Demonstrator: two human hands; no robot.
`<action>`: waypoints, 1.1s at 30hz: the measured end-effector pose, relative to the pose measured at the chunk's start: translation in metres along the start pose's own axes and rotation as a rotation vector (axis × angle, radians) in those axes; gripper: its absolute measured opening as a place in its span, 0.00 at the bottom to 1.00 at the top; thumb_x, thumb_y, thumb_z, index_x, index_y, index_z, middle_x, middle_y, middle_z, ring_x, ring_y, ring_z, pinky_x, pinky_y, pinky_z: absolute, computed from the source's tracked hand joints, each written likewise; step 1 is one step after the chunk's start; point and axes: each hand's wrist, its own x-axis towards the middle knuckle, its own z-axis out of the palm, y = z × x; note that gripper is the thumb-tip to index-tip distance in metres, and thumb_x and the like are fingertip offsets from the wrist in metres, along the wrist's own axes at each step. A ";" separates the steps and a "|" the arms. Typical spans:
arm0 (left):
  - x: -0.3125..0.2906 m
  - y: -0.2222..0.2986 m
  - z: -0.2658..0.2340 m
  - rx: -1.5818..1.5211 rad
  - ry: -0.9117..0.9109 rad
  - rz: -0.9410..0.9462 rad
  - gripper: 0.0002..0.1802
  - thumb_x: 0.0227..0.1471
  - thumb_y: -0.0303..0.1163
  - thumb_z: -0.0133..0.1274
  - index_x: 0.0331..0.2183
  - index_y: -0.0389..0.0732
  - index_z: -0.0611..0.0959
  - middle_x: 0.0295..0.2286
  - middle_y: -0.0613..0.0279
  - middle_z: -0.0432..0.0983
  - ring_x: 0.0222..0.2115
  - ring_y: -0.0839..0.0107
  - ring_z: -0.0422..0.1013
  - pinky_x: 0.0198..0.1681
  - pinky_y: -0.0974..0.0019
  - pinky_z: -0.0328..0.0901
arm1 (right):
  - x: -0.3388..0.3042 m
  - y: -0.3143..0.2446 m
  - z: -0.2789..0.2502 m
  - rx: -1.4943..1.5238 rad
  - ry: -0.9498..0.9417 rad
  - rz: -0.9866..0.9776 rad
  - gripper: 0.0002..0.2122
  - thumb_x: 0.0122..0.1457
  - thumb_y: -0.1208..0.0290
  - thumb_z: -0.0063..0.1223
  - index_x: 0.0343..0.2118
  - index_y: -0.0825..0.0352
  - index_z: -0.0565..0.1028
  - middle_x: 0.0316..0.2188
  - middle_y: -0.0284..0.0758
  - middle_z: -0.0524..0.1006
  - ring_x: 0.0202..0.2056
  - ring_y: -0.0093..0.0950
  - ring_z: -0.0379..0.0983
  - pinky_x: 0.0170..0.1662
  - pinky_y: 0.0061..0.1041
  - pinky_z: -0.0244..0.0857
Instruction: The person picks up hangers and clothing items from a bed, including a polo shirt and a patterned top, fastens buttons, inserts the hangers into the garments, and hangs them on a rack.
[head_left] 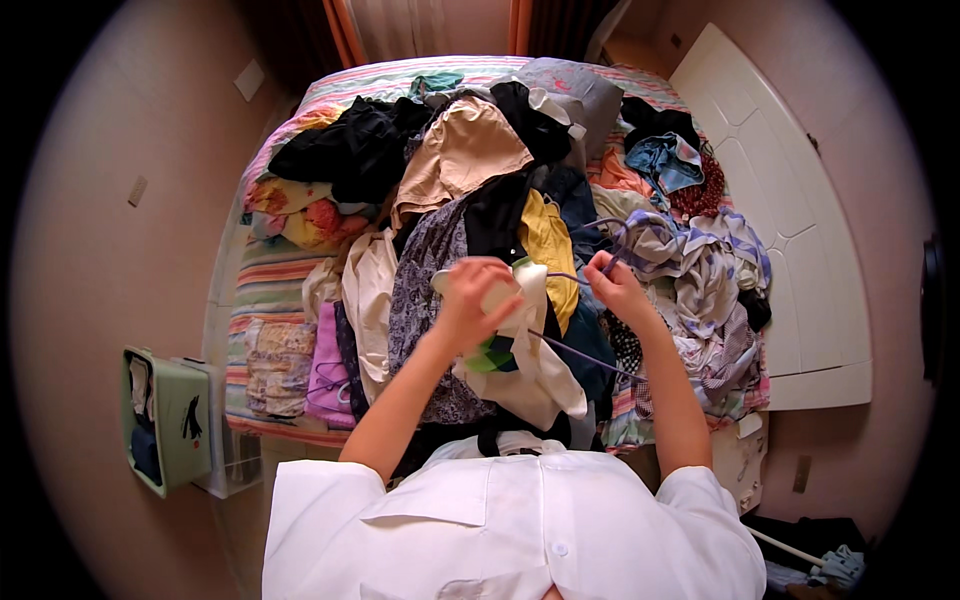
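Observation:
My right hand is closed around a purple clothes hanger, near its hook. One arm of the hanger reaches left into a white garment with a green print; its lower bar slants down to the right, below my wrist. My left hand, a little blurred, has its fingers curled over the upper part of this garment. The garment's lower part hangs in front of me over the heap. Beneath and around it lie a yellow garment and a grey patterned garment.
A striped bed carries heaped clothes, with tan shorts on top. At its left front lie a folded patterned cloth and a pink-purple one. A green bin stands left; a white panel borders the right side.

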 end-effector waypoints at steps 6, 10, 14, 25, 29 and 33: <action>0.001 -0.054 -0.027 -0.066 0.026 -0.197 0.21 0.45 0.37 0.58 0.41 0.40 0.75 0.40 0.54 0.70 0.41 0.62 0.66 0.47 0.61 0.59 | -0.017 -0.019 -0.020 0.087 0.054 -0.094 0.07 0.60 0.67 0.44 0.26 0.61 0.65 0.12 0.20 0.58 0.13 0.10 0.50 0.15 0.12 0.41; -0.017 -0.071 -0.029 -0.883 0.129 -0.611 0.18 0.51 0.37 0.54 0.42 0.37 0.75 0.37 0.60 0.72 0.36 0.77 0.68 0.38 0.72 0.63 | -0.025 -0.016 -0.031 0.297 0.063 -0.039 0.08 0.61 0.65 0.44 0.27 0.60 0.64 0.12 0.21 0.57 0.12 0.11 0.46 0.14 0.14 0.37; -0.031 -0.073 -0.031 -0.692 -0.048 -0.719 0.13 0.51 0.38 0.53 0.34 0.38 0.80 0.23 0.73 0.72 0.22 0.85 0.64 0.24 0.79 0.56 | -0.028 -0.008 -0.036 0.283 0.105 -0.012 0.09 0.61 0.65 0.44 0.26 0.60 0.64 0.12 0.21 0.57 0.12 0.11 0.47 0.14 0.14 0.37; -0.018 -0.056 -0.075 -0.732 0.130 -0.740 0.20 0.51 0.44 0.52 0.41 0.40 0.74 0.32 0.71 0.72 0.33 0.83 0.67 0.36 0.79 0.62 | -0.022 -0.012 -0.023 0.454 0.038 -0.070 0.09 0.61 0.64 0.43 0.25 0.59 0.63 0.12 0.21 0.55 0.12 0.11 0.45 0.15 0.13 0.35; -0.040 -0.060 -0.060 -0.898 -0.043 -0.909 0.20 0.50 0.39 0.54 0.45 0.42 0.73 0.34 0.68 0.73 0.33 0.82 0.68 0.35 0.77 0.63 | -0.019 0.002 -0.028 0.495 0.077 -0.073 0.10 0.61 0.63 0.43 0.25 0.58 0.63 0.11 0.21 0.55 0.11 0.11 0.45 0.14 0.14 0.35; -0.052 -0.081 -0.054 -0.824 0.237 -0.851 0.09 0.51 0.29 0.52 0.36 0.42 0.73 0.28 0.69 0.74 0.25 0.83 0.68 0.24 0.80 0.61 | -0.017 0.016 -0.034 0.549 0.095 -0.015 0.09 0.61 0.63 0.43 0.25 0.58 0.63 0.11 0.21 0.54 0.10 0.11 0.44 0.13 0.14 0.35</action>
